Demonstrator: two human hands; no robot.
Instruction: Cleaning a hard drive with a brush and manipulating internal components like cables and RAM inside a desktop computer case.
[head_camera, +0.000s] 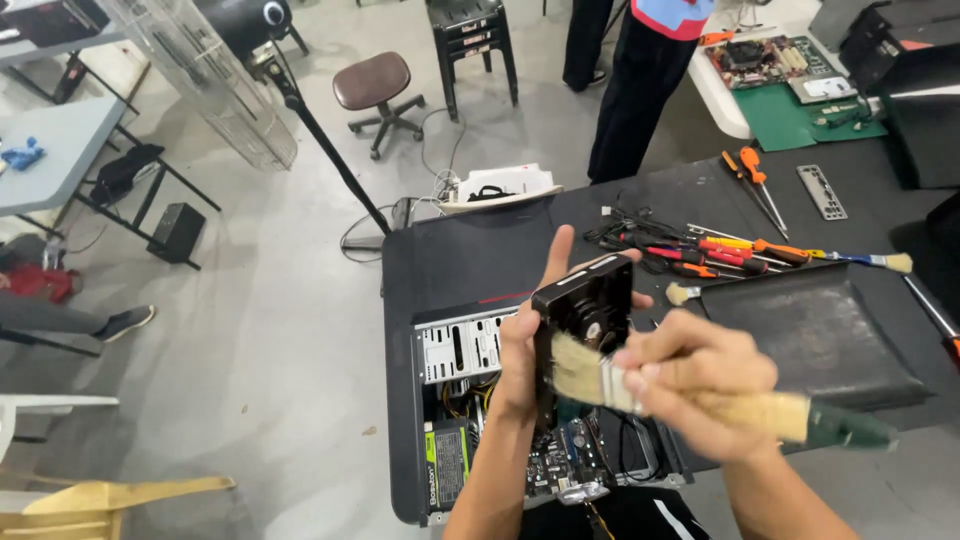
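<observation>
The left hand (520, 355) is keeping its grip closed around a black cooling fan unit (585, 315), holding it upright above the open computer case (470, 420) that is lying on the black tabletop (470, 250). The right hand (690, 385) is gripping a wooden-handled paintbrush (720, 408) with its fingers wrapped tight near the metal band, and the pale bristles are touching the lower face of the fan unit. Well apart on the tabletop, a row of screwdrivers (720, 252) is lying beyond a black side panel (810, 335), while a standing person's dark trouser legs (630, 90) are showing past the far edge.
</observation>
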